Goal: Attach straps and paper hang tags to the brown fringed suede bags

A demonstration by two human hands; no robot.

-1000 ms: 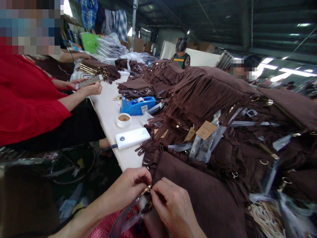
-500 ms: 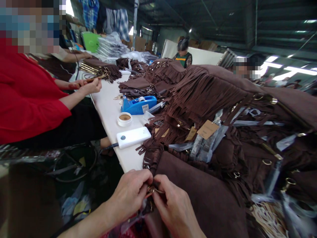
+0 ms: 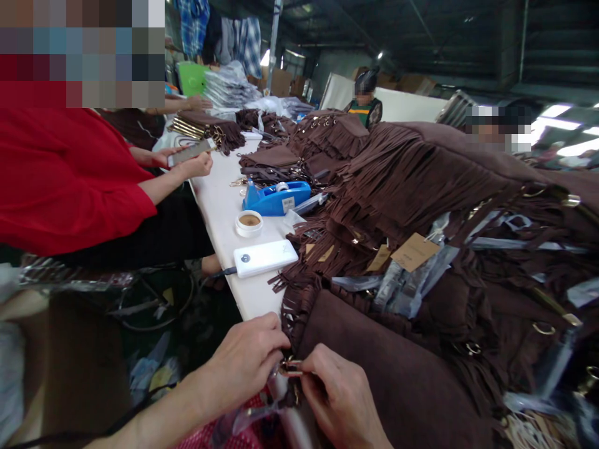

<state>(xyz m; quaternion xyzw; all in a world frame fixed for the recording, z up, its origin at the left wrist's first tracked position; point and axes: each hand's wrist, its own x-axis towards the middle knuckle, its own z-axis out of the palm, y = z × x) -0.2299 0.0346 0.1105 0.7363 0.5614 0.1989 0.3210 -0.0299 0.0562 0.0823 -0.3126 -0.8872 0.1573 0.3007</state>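
Note:
A dark brown suede bag [image 3: 374, 355] with a fringed edge lies across the near end of the table. At its left corner is a small gold metal clasp [image 3: 292, 368]. My right hand [image 3: 339, 390] pinches the clasp between thumb and fingers. Just left of it, my left hand [image 3: 250, 355] is closed at the bag's corner, its fingertips by the clasp; what exactly they hold is too small to make out. Clear plastic [image 3: 253, 418] hangs beneath my hands.
A white power bank [image 3: 266, 257], a round tub [image 3: 249, 223] and a blue tape dispenser [image 3: 276, 198] stand on the white table [image 3: 218, 199]. Fringed brown bags [image 3: 397, 162] pile up right. A person in red [image 3: 70, 181] holds a phone at left.
My hands have moved slightly apart, and the gold clasp shows more between them. The person in red now has a phone screen in view. The whole view has shifted a little.

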